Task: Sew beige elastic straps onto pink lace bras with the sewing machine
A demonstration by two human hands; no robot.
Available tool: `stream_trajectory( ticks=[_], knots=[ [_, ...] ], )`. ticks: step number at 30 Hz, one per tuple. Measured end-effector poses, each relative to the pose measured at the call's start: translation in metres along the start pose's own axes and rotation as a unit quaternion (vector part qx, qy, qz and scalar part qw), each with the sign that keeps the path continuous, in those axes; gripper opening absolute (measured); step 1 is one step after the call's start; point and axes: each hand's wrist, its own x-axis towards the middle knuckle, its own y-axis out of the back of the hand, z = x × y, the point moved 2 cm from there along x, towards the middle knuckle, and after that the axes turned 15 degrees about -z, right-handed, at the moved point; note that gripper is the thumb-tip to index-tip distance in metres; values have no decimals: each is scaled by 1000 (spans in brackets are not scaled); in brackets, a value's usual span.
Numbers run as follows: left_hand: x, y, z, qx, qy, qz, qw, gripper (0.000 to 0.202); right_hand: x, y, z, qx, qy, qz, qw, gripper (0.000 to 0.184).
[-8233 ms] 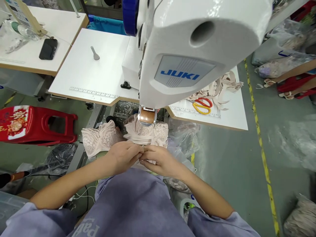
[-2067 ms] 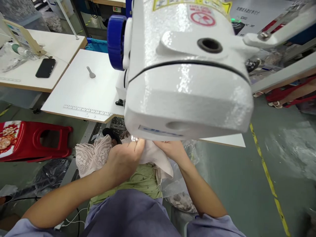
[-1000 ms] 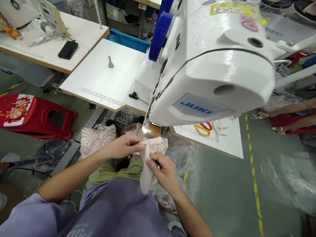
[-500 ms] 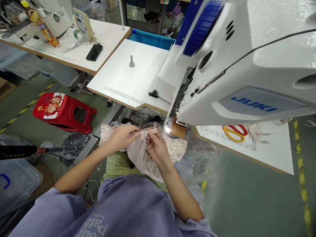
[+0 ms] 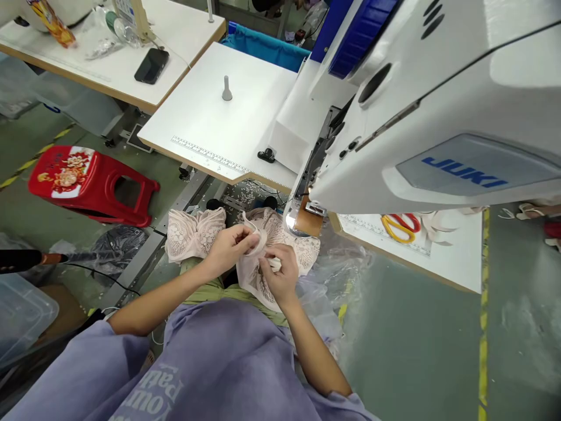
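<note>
Lace bra [image 5: 250, 275] near sewing machine [image 5: 432, 111]; scissors [image 5: 404, 240] rightward.

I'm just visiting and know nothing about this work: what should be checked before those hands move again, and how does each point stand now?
1. Left hand gripping the pale strip: ok, pinched in its fingers.
2. Right hand, exact hold: cannot tell, its fingers cover it.
3. Hands apart from the sewing machine: ok, lace fabric shows between.
4. Scissors out of the way: ok, lying on the table.
5. Sewing machine switched off: cannot tell.
</note>
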Motion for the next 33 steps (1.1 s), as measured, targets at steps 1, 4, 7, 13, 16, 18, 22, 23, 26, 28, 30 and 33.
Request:
stream_trajectory(
  ticks=[1,4,7,13,16,18,22,23,26,28,30,33],
  knots=[
    [-2,-1,4,-13,3,-18,1000,35,2,5,-3,0,4,6,1000,18],
    [-6,-3,11,-66,12,-71,995,33,12,17,-11,-7,-11,-11,1000,23],
    [-7,-4,15,-96,27,-100,990,31,19,24,-17,0,-41,-25,999,24],
    [-5,-13,14,-46,50,-39,997,32,12,25,-21,1,-50,8,999,11],
    [-3,-20,15,-20,44,-14,999,32,8,22,-19,32,-71,30,996,6],
    [-2,-22,15,-8,40,-7,999,32,7,19,-16,47,-72,37,996,4],
    [-1,-24,18,25,28,10,999,30,6,16,-11,49,-61,61,995,7],
    [-1,-24,18,36,25,13,999,29,6,15,-10,49,-56,63,995,8],
    [-2,-24,19,65,20,17,998,29,8,15,-7,46,-35,65,996,11],
    [-1,-24,20,80,20,19,996,30,9,14,-5,44,-20,65,997,17],
    [2,-24,20,72,25,11,997,32,9,13,-5,40,-2,64,997,21],
    [8,-22,19,27,38,-34,998,38,6,13,-4,6,45,57,997,19]
  ],
)
